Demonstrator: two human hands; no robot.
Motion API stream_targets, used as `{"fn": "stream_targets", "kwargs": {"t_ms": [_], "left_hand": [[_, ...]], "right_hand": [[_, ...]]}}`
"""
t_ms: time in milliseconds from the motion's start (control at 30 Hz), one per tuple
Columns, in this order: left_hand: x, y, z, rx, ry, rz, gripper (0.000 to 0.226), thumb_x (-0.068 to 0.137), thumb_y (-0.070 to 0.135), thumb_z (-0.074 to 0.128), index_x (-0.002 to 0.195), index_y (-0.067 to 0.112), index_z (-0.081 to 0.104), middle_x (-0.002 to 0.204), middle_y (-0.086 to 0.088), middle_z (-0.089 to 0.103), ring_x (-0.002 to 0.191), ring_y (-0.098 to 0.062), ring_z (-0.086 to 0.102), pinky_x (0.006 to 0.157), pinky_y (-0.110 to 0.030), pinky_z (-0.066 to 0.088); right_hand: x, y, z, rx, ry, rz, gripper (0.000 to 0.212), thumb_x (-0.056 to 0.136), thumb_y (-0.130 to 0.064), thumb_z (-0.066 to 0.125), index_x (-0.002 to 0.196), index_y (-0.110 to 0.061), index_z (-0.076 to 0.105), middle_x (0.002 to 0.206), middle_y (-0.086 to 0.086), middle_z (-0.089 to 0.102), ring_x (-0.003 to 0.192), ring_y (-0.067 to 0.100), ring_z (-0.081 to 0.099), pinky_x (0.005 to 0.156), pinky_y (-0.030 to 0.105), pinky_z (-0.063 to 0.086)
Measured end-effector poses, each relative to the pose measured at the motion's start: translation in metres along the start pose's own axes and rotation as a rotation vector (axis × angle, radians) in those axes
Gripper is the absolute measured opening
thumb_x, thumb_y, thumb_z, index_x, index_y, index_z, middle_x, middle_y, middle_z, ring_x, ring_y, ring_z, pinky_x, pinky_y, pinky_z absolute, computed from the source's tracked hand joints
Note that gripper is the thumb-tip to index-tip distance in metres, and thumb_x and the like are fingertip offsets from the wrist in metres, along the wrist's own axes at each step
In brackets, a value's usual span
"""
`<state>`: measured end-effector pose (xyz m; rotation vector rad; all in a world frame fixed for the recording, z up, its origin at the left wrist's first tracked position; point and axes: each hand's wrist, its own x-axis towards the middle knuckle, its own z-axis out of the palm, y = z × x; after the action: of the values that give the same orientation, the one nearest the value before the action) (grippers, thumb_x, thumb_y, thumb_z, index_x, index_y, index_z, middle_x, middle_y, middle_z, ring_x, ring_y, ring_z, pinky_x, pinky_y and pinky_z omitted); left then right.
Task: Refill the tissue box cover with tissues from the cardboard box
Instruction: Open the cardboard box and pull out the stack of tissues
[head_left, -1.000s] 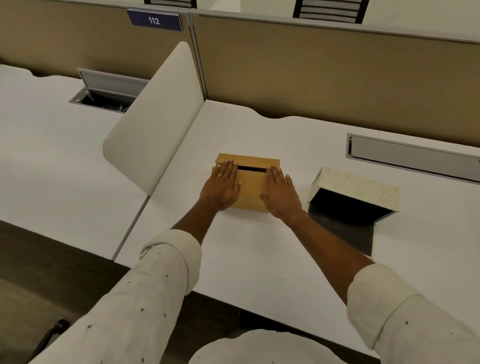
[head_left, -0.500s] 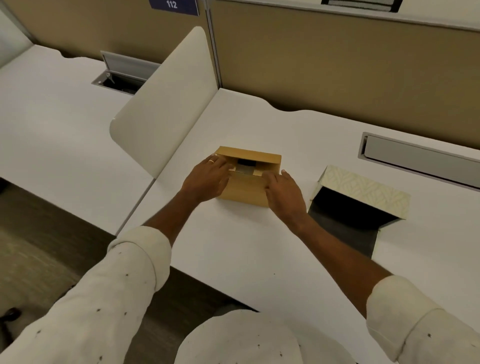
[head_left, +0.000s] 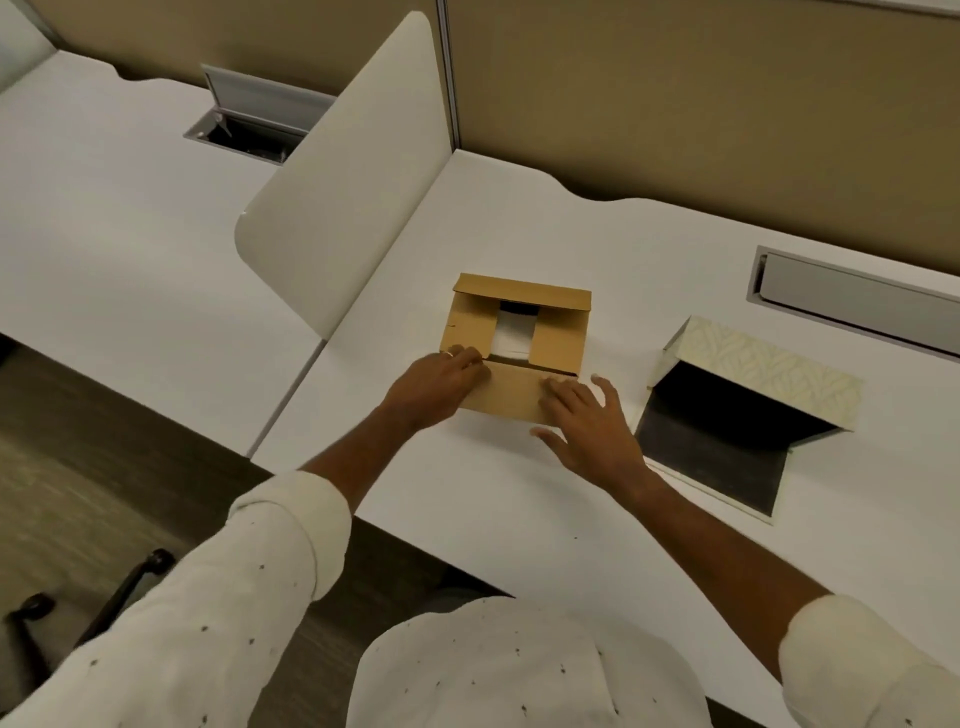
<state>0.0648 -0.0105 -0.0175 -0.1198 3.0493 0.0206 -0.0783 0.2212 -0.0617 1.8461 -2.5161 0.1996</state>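
Observation:
A brown cardboard box (head_left: 563, 332) lies on the white desk (head_left: 519, 499) with its top flaps folded outward. White tissues (head_left: 511, 335) show through the gap between the two inner flaps. My left hand (head_left: 439, 384) curls its fingers over the left end of the near flap. My right hand (head_left: 587, 423) rests with spread fingers on the right end of the same flap. To the right lies the tissue box cover (head_left: 753, 379), cream and patterned outside, dark and hollow inside, its open side facing me.
A white curved divider panel (head_left: 337, 192) stands left of the cardboard box. Tan partition walls (head_left: 675, 104) run along the back. A grey cable tray (head_left: 857, 306) is set in the desk at the far right. A chair armrest (head_left: 124, 587) sits lower left.
The closed box has been opened: both hands went from lying flat on top to pulling the near flap towards me, which uncovered the tissues. The far flap now stands folded back.

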Motion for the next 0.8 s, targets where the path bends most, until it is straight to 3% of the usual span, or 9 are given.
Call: {"fn": "stream_targets", "kwargs": {"t_ms": [67,133,200,233,333,433,533,667,800], "left_hand": [[0.014,-0.012,-0.009,-0.008,-0.033,0.017,0.034,0.090,0.022,0.069,0.122,0.015,0.060,0.121,-0.007,0.059,0.081,-0.029,0.067,0.062,-0.036,0.052],[0.029,-0.025,-0.016,-0.037,-0.080,0.057,0.050,0.086,0.033,0.073,0.131,0.019,0.056,0.131,-0.005,0.056,0.098,-0.030,0.066,0.083,-0.038,0.052],[0.047,-0.036,-0.022,0.081,-0.086,0.174,0.071,0.078,0.044,0.079,0.139,0.019,0.051,0.143,-0.006,0.051,0.127,-0.029,0.054,0.113,-0.041,0.034],[0.056,-0.039,-0.025,0.135,-0.114,0.213,0.083,0.075,0.048,0.080,0.144,0.018,0.046,0.150,-0.007,0.046,0.137,-0.027,0.045,0.120,-0.043,0.022],[0.080,-0.043,-0.032,0.215,-0.262,0.281,0.103,0.070,0.061,0.077,0.152,0.015,0.035,0.158,-0.008,0.037,0.147,-0.024,0.033,0.124,-0.044,0.005],[0.095,-0.049,-0.036,0.270,-0.345,0.337,0.098,0.068,0.077,0.067,0.142,0.016,0.050,0.147,-0.007,0.052,0.142,-0.023,0.040,0.124,-0.043,0.002],[0.100,-0.057,-0.036,0.314,-0.278,0.388,0.102,0.060,0.091,0.056,0.128,0.016,0.062,0.134,-0.003,0.063,0.134,-0.023,0.048,0.123,-0.046,-0.004],[0.100,-0.063,-0.033,0.303,-0.138,0.435,0.096,0.056,0.095,0.053,0.113,0.018,0.066,0.120,-0.002,0.068,0.126,-0.026,0.054,0.123,-0.052,0.004],[0.096,-0.064,-0.034,0.277,-0.007,0.435,0.098,0.056,0.091,0.059,0.111,0.010,0.058,0.115,-0.009,0.065,0.114,-0.030,0.060,0.124,-0.054,0.011]], "right_hand": [[0.017,0.002,-0.006,-0.015,0.011,0.012,0.040,0.093,-0.040,0.063,0.125,-0.018,0.058,0.136,0.005,0.060,0.124,0.026,0.057,0.110,0.051,0.038],[0.038,0.004,-0.016,0.011,0.024,0.057,0.033,0.095,-0.030,0.059,0.126,-0.018,0.055,0.137,0.005,0.059,0.122,0.026,0.058,0.102,0.045,0.046],[0.059,0.008,-0.025,0.022,0.014,0.083,0.032,0.100,-0.028,0.050,0.131,-0.018,0.053,0.141,0.005,0.056,0.129,0.026,0.053,0.098,0.042,0.047],[0.067,0.010,-0.027,-0.004,-0.011,0.069,0.034,0.102,-0.029,0.046,0.133,-0.018,0.053,0.144,0.005,0.054,0.134,0.026,0.049,0.101,0.043,0.045],[0.087,0.018,-0.032,-0.119,-0.098,-0.037,0.034,0.104,-0.033,0.040,0.128,-0.018,0.058,0.141,0.005,0.056,0.139,0.027,0.042,0.111,0.047,0.035],[0.102,0.023,-0.042,-0.163,-0.135,-0.114,0.030,0.102,-0.035,0.042,0.117,-0.018,0.062,0.133,0.006,0.061,0.132,0.026,0.047,0.111,0.045,0.035],[0.112,0.024,-0.050,-0.174,-0.139,-0.170,0.027,0.102,-0.035,0.044,0.111,-0.018,0.062,0.128,0.006,0.063,0.129,0.026,0.050,0.112,0.042,0.035],[0.119,0.020,-0.058,-0.201,-0.164,-0.203,0.028,0.102,-0.033,0.051,0.112,-0.012,0.065,0.123,0.010,0.068,0.129,0.030,0.054,0.118,0.044,0.031],[0.125,0.013,-0.065,-0.171,-0.154,-0.171,0.029,0.099,-0.035,0.057,0.106,-0.009,0.067,0.107,0.012,0.073,0.099,0.028,0.066,0.100,0.041,0.048]]}}
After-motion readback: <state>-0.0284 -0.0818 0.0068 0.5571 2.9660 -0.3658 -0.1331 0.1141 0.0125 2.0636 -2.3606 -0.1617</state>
